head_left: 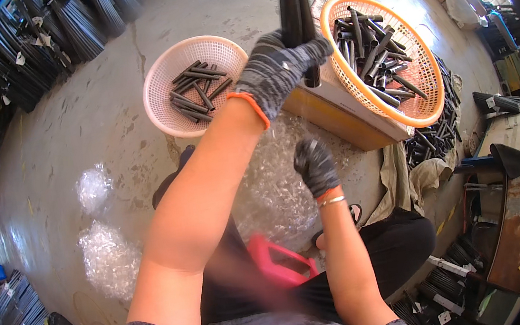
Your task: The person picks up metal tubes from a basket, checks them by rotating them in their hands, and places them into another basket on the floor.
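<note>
My left hand (281, 72), in a grey and black knit glove with an orange cuff, is raised and closed around a few short black tubes (297, 12). They stand upright in the fist, beside an orange-rimmed basket (434, 86) heaped with similar black tubes (376, 51). Lower down, my right hand (314, 163), gloved alike, is curled closed above clear plastic scraps (270, 193) on the floor; the fingers hide anything inside. Left of my left hand stands a pale pink basket (158, 103) holding several black tubes (199, 89).
A cardboard box (339, 117) supports the orange-rimmed basket. More black tubes (430, 145) lie behind it, near a beige cloth (404, 174). Clear plastic heaps (109, 259) sit at left. A pink plastic object (276, 264) is between my legs. Bundled long black rods (26, 55) stand far left.
</note>
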### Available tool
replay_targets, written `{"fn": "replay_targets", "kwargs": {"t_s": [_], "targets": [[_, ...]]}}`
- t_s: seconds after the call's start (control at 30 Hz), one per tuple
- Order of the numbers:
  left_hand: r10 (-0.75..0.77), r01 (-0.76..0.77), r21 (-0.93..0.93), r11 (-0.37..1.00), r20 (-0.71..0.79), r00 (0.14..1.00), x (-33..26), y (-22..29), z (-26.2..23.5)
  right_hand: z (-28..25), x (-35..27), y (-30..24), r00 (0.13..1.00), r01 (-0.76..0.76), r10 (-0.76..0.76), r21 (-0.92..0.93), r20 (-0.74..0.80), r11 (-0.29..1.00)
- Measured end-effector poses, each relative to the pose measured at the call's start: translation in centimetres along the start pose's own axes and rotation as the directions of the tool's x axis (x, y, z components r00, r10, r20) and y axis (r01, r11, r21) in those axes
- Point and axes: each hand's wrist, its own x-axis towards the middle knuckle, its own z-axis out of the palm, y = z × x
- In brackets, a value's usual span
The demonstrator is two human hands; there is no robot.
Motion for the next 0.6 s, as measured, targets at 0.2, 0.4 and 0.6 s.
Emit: {"fn": "replay_targets", "kwargs": {"t_s": [0.2,0.4,0.6], "targets": [[0.043,-0.064,-0.328,0.943,-0.069,0.997,-0.2,0.3,-2.1,7.7,-15.1,21.3,0.593,-0.449,0.764,-0.682,0.256,0.577],[-0.001,0.011,-0.312,0.95,0.033,0.999,0.4,-0.4,-1.1,1.7,-3.2,3.8,0.781,-0.452,0.596,0.491,-0.185,0.745],[-0.045,0.061,-0.265,0.962,0.066,0.997,0.5,-0.8,0.7,-4.9,3.7,-13.6,0.982,0.124,0.046,0.8,-0.185,0.587]]}}
